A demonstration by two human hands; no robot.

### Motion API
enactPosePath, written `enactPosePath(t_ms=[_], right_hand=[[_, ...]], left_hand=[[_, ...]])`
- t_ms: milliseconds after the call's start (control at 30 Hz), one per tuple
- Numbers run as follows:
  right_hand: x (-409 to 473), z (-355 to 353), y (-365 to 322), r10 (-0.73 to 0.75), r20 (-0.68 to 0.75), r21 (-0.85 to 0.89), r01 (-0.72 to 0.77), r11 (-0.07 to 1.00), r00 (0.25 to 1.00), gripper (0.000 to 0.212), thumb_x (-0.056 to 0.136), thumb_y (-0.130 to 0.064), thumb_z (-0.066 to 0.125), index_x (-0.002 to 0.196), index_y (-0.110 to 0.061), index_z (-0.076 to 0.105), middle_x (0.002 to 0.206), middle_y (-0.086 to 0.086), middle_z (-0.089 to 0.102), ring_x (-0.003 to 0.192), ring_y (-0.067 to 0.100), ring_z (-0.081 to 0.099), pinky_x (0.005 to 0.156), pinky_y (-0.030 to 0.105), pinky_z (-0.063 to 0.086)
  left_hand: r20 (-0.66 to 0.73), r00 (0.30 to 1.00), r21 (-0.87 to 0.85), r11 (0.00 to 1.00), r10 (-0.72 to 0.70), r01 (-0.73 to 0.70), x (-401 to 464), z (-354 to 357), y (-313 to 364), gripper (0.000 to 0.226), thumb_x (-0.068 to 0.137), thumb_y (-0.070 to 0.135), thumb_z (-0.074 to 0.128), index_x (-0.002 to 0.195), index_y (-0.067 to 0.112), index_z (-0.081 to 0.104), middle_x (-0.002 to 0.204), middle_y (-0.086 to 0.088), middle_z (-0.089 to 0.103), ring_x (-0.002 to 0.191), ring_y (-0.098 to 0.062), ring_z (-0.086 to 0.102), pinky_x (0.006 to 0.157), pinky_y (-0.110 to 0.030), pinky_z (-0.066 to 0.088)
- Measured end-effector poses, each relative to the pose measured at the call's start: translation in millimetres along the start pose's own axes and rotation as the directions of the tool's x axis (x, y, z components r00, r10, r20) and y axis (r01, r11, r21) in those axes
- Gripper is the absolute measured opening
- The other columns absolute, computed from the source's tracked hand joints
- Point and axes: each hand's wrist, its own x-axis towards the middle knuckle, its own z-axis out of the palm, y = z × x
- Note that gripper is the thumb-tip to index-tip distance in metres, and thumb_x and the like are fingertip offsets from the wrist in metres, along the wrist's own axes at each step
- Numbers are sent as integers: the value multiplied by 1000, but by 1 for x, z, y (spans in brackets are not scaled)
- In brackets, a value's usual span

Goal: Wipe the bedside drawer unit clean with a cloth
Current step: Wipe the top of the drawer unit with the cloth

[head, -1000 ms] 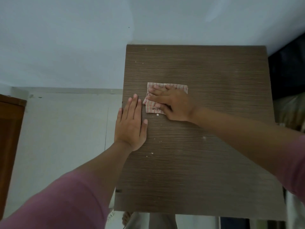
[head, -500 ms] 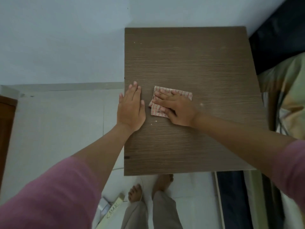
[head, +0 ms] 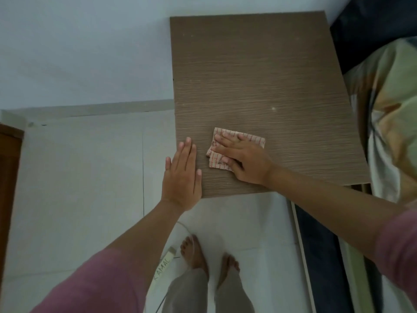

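Note:
The brown wood-grain top of the bedside drawer unit (head: 259, 75) fills the upper middle of the head view, with a few pale specks on it. A small folded cloth with a red check (head: 217, 160) lies near its front left part. My right hand (head: 243, 161) lies flat on the cloth, fingers spread, pressing it to the top. My left hand (head: 184, 175) rests flat at the front left corner, half over the left edge, fingers together, holding nothing.
A bed with patterned bedding (head: 392, 118) borders the unit on the right. A pale wall (head: 85, 53) is behind and to the left. White floor tiles (head: 85, 177) lie below, with my bare feet (head: 194, 251), a cable and a labelled strip. A wooden door edge (head: 9, 168) stands far left.
Both hands and the cloth have come toward the front edge of the top. The camera has tilted down, so my feet and more floor show.

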Motion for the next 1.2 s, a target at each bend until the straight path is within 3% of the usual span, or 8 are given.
enactPosePath(t_ms=[367, 733, 900, 1000, 1067, 1133, 1200], right_hand=[[-44, 12, -31, -38, -18, 45, 39, 998, 999, 36, 93, -22, 42, 122, -12, 61, 133, 10, 55, 125, 27, 49, 104, 48, 33], [-77, 16, -47, -27, -2, 64, 27, 998, 1000, 37, 92, -22, 40, 121, -15, 62, 133, 7, 55, 125, 24, 49, 105, 43, 33], [-90, 13, -54, -30, -5, 87, 30, 996, 1000, 36, 90, -18, 43, 119, -13, 63, 129, 6, 59, 122, 19, 51, 101, 40, 41], [-91, -1, -63, 19, 60, 109, -25, 994, 998, 37, 89, -17, 43, 118, -13, 64, 123, 4, 63, 114, 22, 59, 87, 42, 54], [-90, -13, -69, 38, 131, 121, -54, 991, 991, 42, 87, -23, 37, 118, -16, 65, 114, 5, 68, 95, 24, 68, 72, 28, 55], [-90, -25, -74, 17, 164, 103, -34, 994, 986, 42, 86, -22, 38, 115, -15, 67, 102, 8, 72, 74, 15, 65, 59, 5, 35], [-86, -40, -81, 25, 136, 104, -39, 994, 990, 44, 85, -25, 37, 113, -11, 67, 101, 10, 72, 79, 16, 62, 61, 8, 34]], left_hand=[[-63, 998, -8, 1000, 24, -24, -3, 2, 0, 54, 92, 22, 31, 143, 5, 25, 154, -10, 17, 142, -24, 12, 110, -51, 10], [-119, 992, -25, 999, 39, -42, -5, 5, 0, 53, 93, 22, 32, 143, 5, 25, 154, -10, 16, 143, -23, 11, 111, -45, 4], [-115, 992, -40, 998, 43, -48, -5, 6, -1, 53, 94, 22, 32, 143, 5, 26, 154, -10, 16, 143, -23, 10, 111, -46, 5], [-96, 994, -45, 998, 47, -52, -4, 4, -3, 53, 94, 22, 32, 143, 5, 25, 155, -10, 16, 143, -24, 10, 111, -45, 4], [-84, 996, -45, 998, 34, -38, -7, 6, -2, 53, 94, 23, 31, 143, 4, 25, 155, -10, 15, 143, -24, 10, 112, -47, 5], [-56, 998, -43, 999, 15, -17, -9, 8, 0, 54, 93, 24, 30, 143, 4, 25, 155, -11, 15, 143, -25, 10, 112, -47, 6], [-24, 1000, -29, 1000, 3, -3, -10, 3, 2, 55, 92, 25, 28, 143, 4, 23, 155, -11, 14, 143, -25, 9, 112, -48, 8]])
